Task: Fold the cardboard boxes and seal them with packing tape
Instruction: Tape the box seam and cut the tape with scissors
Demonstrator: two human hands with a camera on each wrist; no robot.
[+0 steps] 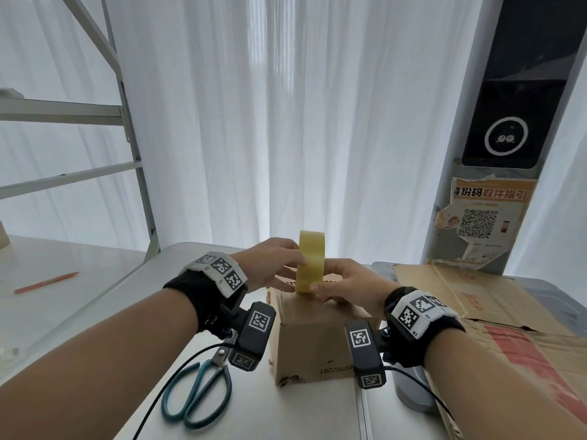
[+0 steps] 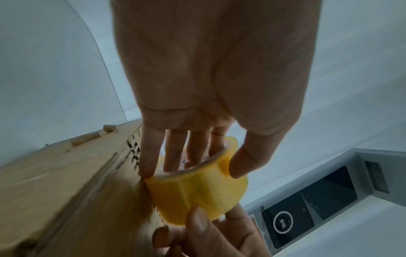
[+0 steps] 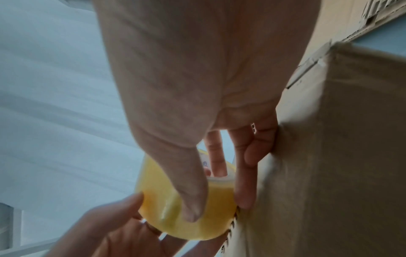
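A yellow roll of packing tape [image 1: 310, 261] stands on edge on top of a small folded cardboard box [image 1: 313, 338] at the table's middle. My left hand [image 1: 275, 265] grips the roll [image 2: 197, 194] from the left, thumb on its outer face and fingers reaching into the core. My right hand [image 1: 344, 285] holds the same roll [image 3: 186, 205] from the right, thumb pressed on the outer face near its bottom and fingers behind it against the box top [image 3: 329, 156]. No loose tape end is visible.
Teal-handled scissors [image 1: 200, 392] lie on the white table [image 1: 301, 417] left of the box. Flattened cardboard sheets [image 1: 495, 309] are stacked at the right over a grey bin. An orange pen [image 1: 46, 282] lies far left. A grey kiosk [image 1: 508, 138] stands behind.
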